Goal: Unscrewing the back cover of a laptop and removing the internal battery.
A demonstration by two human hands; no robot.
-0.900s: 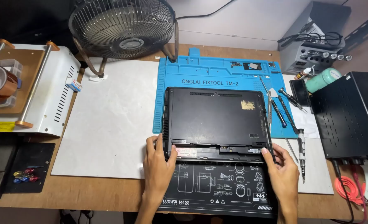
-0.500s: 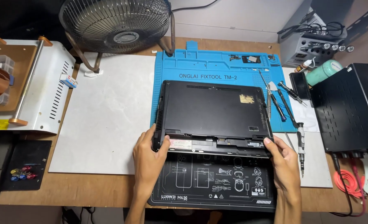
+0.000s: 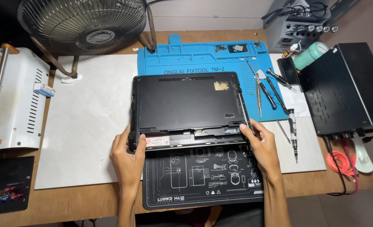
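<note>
Open white sheet (image 3: 90, 126) left of the laptop (image 3: 186, 105); right side crowded with screwdrivers (image 3: 274, 90) and black box (image 3: 346, 88).

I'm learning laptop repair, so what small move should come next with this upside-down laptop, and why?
Probably set it flat and centred on the black mat. The left hand and right hand grip the near corners of the black laptop, which straddles the blue mat and the black one, with the screwdrivers lying just to its right.
</note>
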